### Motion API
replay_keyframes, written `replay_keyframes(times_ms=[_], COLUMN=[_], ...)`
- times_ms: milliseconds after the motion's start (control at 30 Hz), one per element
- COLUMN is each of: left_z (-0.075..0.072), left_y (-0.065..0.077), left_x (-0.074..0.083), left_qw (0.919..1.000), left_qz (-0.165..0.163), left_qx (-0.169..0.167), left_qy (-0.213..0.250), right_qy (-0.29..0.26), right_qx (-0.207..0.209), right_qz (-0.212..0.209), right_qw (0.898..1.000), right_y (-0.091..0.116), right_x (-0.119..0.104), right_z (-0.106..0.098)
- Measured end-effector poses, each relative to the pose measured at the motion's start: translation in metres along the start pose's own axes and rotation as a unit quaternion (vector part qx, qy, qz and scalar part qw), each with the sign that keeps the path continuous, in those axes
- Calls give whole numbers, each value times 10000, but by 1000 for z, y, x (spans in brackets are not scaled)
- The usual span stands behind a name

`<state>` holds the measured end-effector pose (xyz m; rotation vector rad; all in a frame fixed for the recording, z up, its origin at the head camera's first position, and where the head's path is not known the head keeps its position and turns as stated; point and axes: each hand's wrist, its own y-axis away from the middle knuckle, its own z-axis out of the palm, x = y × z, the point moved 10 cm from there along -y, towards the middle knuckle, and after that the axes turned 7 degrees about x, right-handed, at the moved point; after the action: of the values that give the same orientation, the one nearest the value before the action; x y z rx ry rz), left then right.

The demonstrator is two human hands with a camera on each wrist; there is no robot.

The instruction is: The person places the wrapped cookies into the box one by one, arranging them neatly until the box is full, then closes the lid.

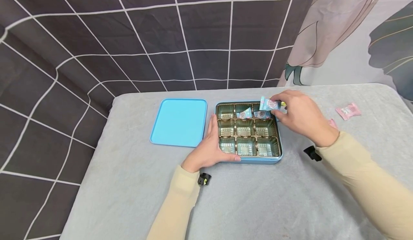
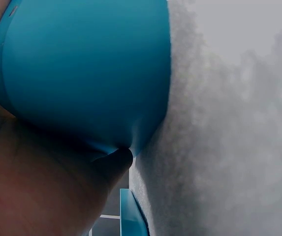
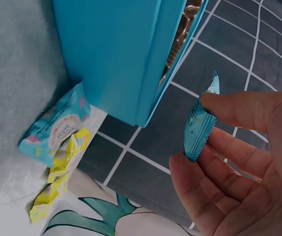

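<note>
A blue tin (image 1: 280, 153) with a gold tray divided into several compartments sits on the table, without its lid. My left hand (image 1: 209, 148) rests against its front left corner, fingers along the left side and thumb along the front rim. Two blue wrapped candies lie in the back row: one candy (image 1: 246, 113) in the middle compartment, another candy (image 1: 262, 114) in the right one. Over that right back corner, my right hand (image 1: 300, 116) pinches a third blue wrapped candy (image 3: 200, 125) between thumb and fingers, above the rim.
The flat blue lid (image 1: 179, 122) lies left of the tin. Beside the tin's right side are a blue candy (image 3: 57, 125) and yellow candies (image 3: 49, 196). Pink candies (image 1: 348, 111) lie farther right. A dark checked cloth (image 1: 206, 32) hangs behind the grey-covered table (image 1: 135, 189).
</note>
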<state>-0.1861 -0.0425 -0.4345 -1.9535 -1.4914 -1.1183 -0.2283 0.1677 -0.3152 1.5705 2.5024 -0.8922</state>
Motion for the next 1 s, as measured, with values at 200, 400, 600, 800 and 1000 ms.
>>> replay_keyframes(times_ms=[200, 400, 600, 800, 1000], left_z=[0, 0, 0, 0, -1], left_y=[1, 0, 0, 0, 1], left_x=[1, 1, 1, 1, 2], left_qw=[10000, 10000, 10000, 9999, 10000], left_qz=[1, 3, -35, -53, -6], left_qx=[-19, -9, -30, -54, -41], left_qy=[17, 19, 61, 69, 47], right_qy=[-72, -124, -124, -131, -141], right_qx=[-14, -35, -199, -259, -421], right_qz=[-41, -47, -7, 16, 156], right_qw=[10000, 9999, 9997, 9996, 9989], right_y=[-3, -6, -9, -12, -16], right_x=[-7, -13, -17, -23, -28], right_z=[4, 7, 11, 12, 18])
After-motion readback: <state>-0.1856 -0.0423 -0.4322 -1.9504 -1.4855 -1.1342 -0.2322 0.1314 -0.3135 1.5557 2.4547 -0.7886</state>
